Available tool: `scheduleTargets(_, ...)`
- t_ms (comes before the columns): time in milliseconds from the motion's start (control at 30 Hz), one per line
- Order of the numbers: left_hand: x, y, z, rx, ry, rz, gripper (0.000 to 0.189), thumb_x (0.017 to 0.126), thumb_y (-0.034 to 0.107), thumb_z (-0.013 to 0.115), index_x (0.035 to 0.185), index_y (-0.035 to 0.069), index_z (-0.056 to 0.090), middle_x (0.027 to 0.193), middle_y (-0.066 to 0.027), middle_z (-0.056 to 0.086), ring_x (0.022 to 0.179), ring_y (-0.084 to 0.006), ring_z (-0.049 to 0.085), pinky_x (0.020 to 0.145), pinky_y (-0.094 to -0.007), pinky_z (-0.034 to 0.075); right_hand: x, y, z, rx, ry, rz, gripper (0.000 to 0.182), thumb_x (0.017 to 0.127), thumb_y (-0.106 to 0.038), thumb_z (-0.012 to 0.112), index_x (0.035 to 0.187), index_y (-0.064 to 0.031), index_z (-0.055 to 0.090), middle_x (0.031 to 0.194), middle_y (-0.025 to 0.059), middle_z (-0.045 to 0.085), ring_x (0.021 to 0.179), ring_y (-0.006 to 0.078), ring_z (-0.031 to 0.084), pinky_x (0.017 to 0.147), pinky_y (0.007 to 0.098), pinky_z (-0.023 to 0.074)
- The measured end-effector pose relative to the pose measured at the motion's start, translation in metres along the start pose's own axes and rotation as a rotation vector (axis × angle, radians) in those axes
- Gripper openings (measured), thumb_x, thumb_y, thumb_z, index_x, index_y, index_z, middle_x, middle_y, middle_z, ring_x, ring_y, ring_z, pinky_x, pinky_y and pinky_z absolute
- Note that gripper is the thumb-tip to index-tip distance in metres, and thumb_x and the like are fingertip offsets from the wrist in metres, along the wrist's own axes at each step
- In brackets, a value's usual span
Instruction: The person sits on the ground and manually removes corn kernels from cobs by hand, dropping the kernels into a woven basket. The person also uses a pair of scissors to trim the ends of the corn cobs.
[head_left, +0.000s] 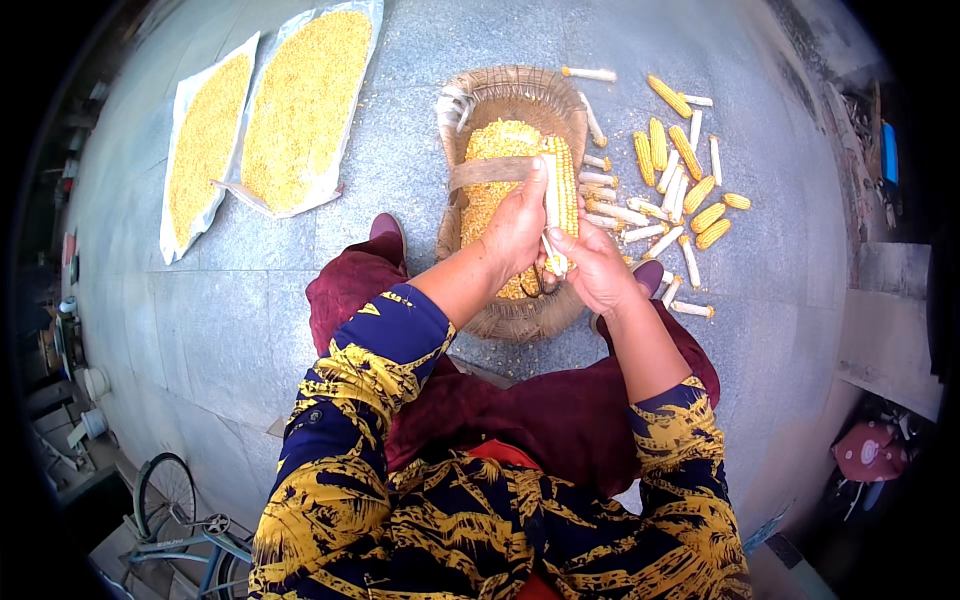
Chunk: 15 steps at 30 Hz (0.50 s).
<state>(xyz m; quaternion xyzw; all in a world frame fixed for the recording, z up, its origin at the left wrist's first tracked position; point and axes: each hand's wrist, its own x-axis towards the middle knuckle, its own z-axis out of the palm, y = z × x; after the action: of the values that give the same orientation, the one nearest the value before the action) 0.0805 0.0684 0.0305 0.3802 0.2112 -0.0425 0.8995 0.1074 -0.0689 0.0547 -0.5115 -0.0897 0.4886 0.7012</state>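
Note:
A partly shelled ear of corn (565, 187) is held between my two hands over the wicker basket (517, 319). Yellow kernels cover its right side, and a pale strip runs along its left. My left hand (519, 225) grips it from the left, thumb pointing up along the pale strip. From the lower right, my right hand (600, 266) closes around the ear, its thumb across the lower end. Loose corn kernels (487, 214) fill much of the basket beneath. A flat wooden strip (491, 172) crosses the basket, its right end reaching my left thumb. Below the hands shows a dark thin loop (534, 282).
Bare corncobs (619, 213) lie scattered right of the basket, among several unshelled ears (658, 144). Two piles of kernels (307, 105) rest on plastic sheets at upper left. My shoes (387, 229) flank the basket. A bicycle (169, 502) is at lower left.

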Motion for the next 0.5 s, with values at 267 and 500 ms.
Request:
scheduleTargets(267, 0.001, -0.015, -0.007, -0.097, 0.052, 0.013, 0.072, 0.095, 0.064, 0.025, 0.114, 0.000, 0.051, 0.094, -0.0138, 0.060, 0.082, -0.0222, 0.060, 0.073, -0.0346, 0.053, 0.006, 0.012, 0.011, -0.150, 0.166, 0.027, 0.023, 0.095, -0.020, 0.056, 0.116, -0.0105, 0.053, 0.090, -0.0012, 0.058, 0.070, 0.0082, 0.054, 0.050, 0.0223, 0.0434)
scheduleTargets(500, -0.005, -0.003, 0.001, -0.068, 0.085, -0.011, 0.067, 0.097, 0.060, 0.028, 0.116, -0.001, 0.048, 0.095, -0.0147, 0.059, 0.084, -0.0227, 0.060, 0.075, -0.0353, 0.053, 0.004, 0.010, 0.016, -0.099, 0.137, -0.018, 0.030, 0.096, -0.018, 0.055, 0.124, -0.0101, 0.048, 0.096, -0.0007, 0.057, 0.079, 0.0084, 0.055, 0.057, 0.0237, 0.0478)
